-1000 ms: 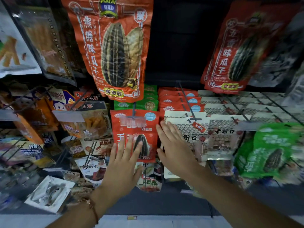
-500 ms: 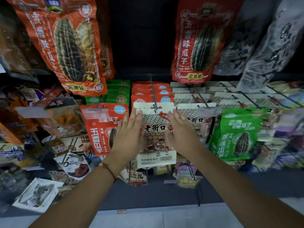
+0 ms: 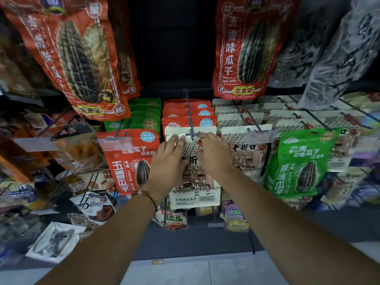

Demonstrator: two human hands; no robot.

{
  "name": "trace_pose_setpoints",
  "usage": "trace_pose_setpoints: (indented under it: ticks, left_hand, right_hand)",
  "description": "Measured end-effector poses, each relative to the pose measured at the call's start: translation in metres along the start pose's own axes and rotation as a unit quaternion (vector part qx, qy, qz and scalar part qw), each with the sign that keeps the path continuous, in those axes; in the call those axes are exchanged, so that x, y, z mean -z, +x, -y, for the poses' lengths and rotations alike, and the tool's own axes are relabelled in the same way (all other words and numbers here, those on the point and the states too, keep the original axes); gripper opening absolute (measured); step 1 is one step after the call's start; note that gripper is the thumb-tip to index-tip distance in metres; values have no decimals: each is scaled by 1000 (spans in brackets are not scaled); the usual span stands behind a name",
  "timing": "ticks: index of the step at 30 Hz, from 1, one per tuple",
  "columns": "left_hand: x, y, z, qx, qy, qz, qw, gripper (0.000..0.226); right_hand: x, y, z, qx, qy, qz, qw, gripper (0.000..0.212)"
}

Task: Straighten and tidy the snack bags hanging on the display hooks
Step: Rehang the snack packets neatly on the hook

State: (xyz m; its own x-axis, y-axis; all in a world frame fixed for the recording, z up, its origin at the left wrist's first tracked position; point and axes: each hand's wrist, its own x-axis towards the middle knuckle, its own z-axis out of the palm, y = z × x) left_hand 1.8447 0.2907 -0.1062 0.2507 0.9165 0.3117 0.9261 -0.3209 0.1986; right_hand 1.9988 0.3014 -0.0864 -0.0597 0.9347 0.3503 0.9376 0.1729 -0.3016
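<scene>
At frame centre, your left hand [image 3: 168, 157] and right hand [image 3: 213, 155] lie flat, fingers extended, on the cream snack bag [image 3: 195, 192], fingertips near its hook [image 3: 190, 120].

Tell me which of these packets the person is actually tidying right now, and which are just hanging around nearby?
In the job:
- cream bag at the front of the centre hook
- left hand and right hand, both resting near its top edge

Just nearby:
- small red bag to the left
- green bag to the right
- big red bag hanging above
- Dove packet lower left
</scene>
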Motion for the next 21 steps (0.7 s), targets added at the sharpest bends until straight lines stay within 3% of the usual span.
trace_pose_setpoints:
  ticks: [8, 15, 21]
  left_hand:
    - [-2, 16, -16, 53, -37, -8, 998, 58]
    - [9, 6, -22, 67, -83, -31, 994, 22]
    - [20, -9, -16, 5, -136, -12, 991, 22]
  right_hand:
    - [5, -7, 14, -78, 47, -10, 996, 40]
    - [12, -17, 9, -70, 72, -7, 995, 25]
    - [21, -43, 4, -26, 98, -13, 995, 11]
